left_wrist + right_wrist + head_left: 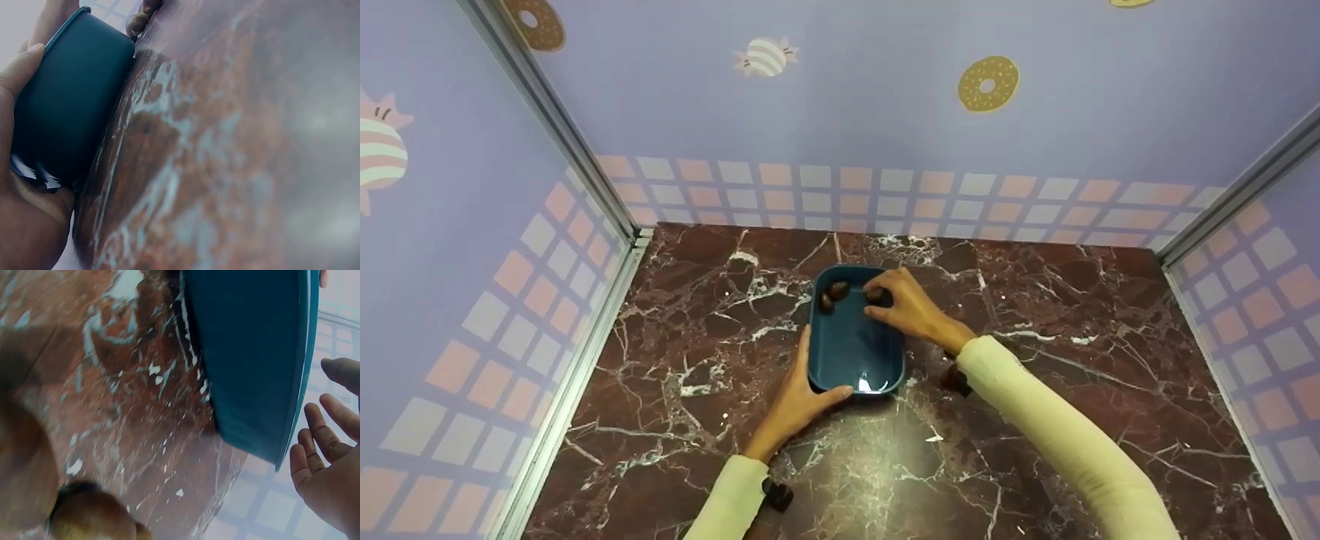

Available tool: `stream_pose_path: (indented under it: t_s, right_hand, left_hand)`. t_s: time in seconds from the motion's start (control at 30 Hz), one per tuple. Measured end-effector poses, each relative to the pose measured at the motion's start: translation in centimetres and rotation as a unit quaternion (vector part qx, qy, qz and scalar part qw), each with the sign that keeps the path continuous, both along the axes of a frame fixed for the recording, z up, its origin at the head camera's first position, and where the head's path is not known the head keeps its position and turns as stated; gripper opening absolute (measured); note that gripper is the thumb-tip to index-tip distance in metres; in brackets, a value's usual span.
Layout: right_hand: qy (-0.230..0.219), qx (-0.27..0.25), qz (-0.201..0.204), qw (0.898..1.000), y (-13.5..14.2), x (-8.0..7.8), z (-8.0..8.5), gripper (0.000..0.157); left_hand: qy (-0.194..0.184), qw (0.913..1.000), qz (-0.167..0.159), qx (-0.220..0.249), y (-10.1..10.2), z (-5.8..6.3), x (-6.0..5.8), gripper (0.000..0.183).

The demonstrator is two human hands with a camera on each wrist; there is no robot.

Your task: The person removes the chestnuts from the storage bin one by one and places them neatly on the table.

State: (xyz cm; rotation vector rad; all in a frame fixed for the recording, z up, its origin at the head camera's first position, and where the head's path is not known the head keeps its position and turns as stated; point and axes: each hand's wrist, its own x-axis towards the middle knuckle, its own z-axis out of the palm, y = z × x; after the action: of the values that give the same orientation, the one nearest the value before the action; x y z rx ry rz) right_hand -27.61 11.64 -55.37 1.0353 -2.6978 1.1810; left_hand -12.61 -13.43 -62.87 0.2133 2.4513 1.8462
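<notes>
On the left stands a patterned wall (472, 135), and well to its right the left hand (802, 397) grips the near left corner of a blue dish (855, 341), fingers along its side and thumb on the near rim. The dish rests on a marbled table (682, 427); only the head view looks inside, where two brown nuts (832, 296) lie at the far left and a third nut (874, 295) sits farther right, partly covered by the right hand (911, 307). The right wrist view shows that hand's thumb apart from its loosely bent fingers and no nut between them; whether a fingertip touches the third nut, I cannot tell. The dish wall hides the inside from both wrist views. Farther right, the right sleeve (1057, 427) mostly covers more nuts (93, 514) on the table; the right wrist view brings at least two up close, blurred and cut off, while the left wrist view catches nuts past the dish, cropped by the top edge.
</notes>
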Motion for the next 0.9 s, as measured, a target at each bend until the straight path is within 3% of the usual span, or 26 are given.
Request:
stream_pose_path:
  t_s: [0.43, 0.9]
  right_hand:
    - [-0.030, 0.050, -0.004, 0.998, -2.8, -0.3, -1.0, 0.045]
    - [-0.037, 0.024, 0.001, 0.999, -4.9, -1.6, -2.8, 0.051]
  left_hand:
    - [0.006, 1.0000, -0.003, -0.001, 0.1, 0.1, -0.1, 0.130]
    - [0.010, 0.9999, -0.006, -0.009, -0.1, 0.1, -0.1, 0.131]
